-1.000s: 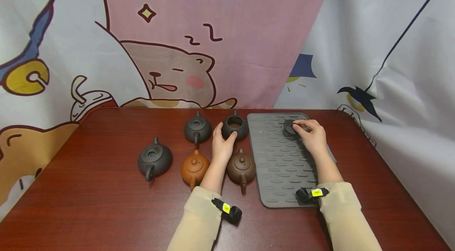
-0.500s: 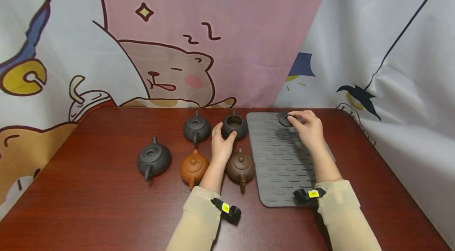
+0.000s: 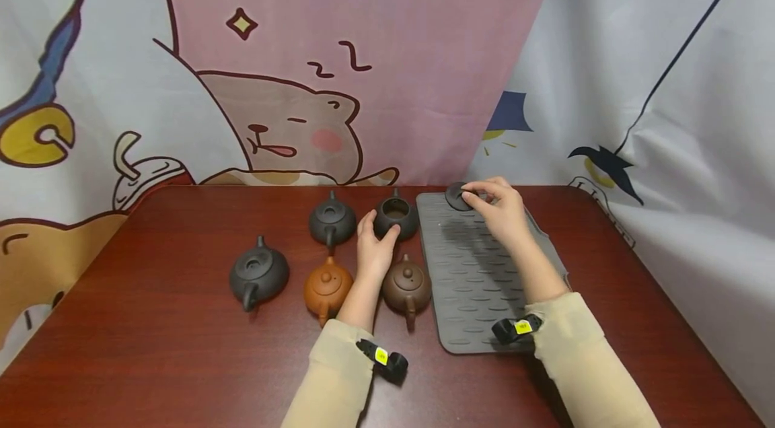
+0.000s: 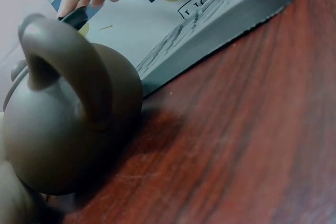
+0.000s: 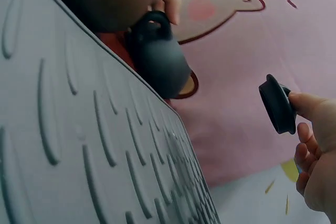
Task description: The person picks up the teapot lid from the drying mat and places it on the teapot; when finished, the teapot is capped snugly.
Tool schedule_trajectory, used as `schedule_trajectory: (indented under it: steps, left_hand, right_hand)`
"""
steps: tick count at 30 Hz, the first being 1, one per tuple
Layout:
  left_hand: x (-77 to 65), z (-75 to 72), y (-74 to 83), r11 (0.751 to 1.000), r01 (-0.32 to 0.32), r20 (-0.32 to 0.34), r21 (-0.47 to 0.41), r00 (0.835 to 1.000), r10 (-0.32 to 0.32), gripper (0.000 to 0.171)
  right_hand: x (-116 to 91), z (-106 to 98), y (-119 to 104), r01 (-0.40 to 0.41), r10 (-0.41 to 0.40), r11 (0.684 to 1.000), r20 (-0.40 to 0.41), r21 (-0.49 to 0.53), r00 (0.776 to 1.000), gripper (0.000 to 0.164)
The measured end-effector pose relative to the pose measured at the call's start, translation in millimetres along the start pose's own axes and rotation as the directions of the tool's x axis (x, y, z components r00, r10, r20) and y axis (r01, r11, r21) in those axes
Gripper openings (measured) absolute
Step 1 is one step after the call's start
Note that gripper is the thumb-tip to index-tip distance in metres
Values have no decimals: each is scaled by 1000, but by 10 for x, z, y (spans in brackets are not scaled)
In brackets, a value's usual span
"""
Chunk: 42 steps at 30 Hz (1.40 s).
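My left hand (image 3: 373, 255) holds the side of a dark grey teapot (image 3: 407, 225) whose top is uncovered, fingers on its left and thumb at the front. Above the far end of the grey ribbed mat (image 3: 472, 280), my right hand (image 3: 504, 214) pinches a dark round teapot lid (image 3: 457, 198) between thumb and fingers. The right wrist view shows the lid (image 5: 276, 106) tilted in the air, apart from the teapot (image 5: 160, 61). A brown teapot (image 3: 404, 287) stands just in front of the uncovered one; it fills much of the left wrist view.
An orange-brown teapot (image 3: 327, 288) stands left of my left forearm. Two more dark grey teapots, one behind it (image 3: 331, 221) and one farther left (image 3: 259, 274), have their lids on. A printed curtain (image 3: 424, 78) hangs behind the reddish wooden table (image 3: 151, 347).
My right hand has lifted the lid off the mat and carried it left and toward the back. The left hand stays at the uncovered teapot.
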State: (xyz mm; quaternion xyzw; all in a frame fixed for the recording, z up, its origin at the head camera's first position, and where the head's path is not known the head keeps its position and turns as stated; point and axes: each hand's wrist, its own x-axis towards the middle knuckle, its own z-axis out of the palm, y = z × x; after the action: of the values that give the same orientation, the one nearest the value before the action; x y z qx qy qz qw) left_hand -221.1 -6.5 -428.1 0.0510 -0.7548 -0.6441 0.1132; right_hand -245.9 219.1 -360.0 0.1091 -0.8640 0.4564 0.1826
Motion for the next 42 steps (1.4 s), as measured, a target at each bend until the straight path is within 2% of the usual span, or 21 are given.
schedule_trajectory:
  steps: [10, 25, 33, 42]
  left_hand:
    - [-18, -9, 10, 1000, 7, 2, 7, 1000, -7, 61]
    - [0, -6, -2, 1000, 5, -11, 17, 1000, -5, 61]
    - [-6, -2, 3, 1000, 21, 3, 9, 1000, -21, 62]
    - [1, 0, 11, 1000, 6, -15, 12, 1000, -6, 61]
  right_hand:
    - [90, 220, -157, 26, -29, 999, 96, 34, 995, 20]
    - [300, 589, -207, 66, -92, 990, 208, 128, 974, 18]
    - [346, 744, -197, 20, -46, 994, 238, 112, 970, 17]
    - [358, 903, -153, -23, -4, 995, 269, 100, 963, 17]
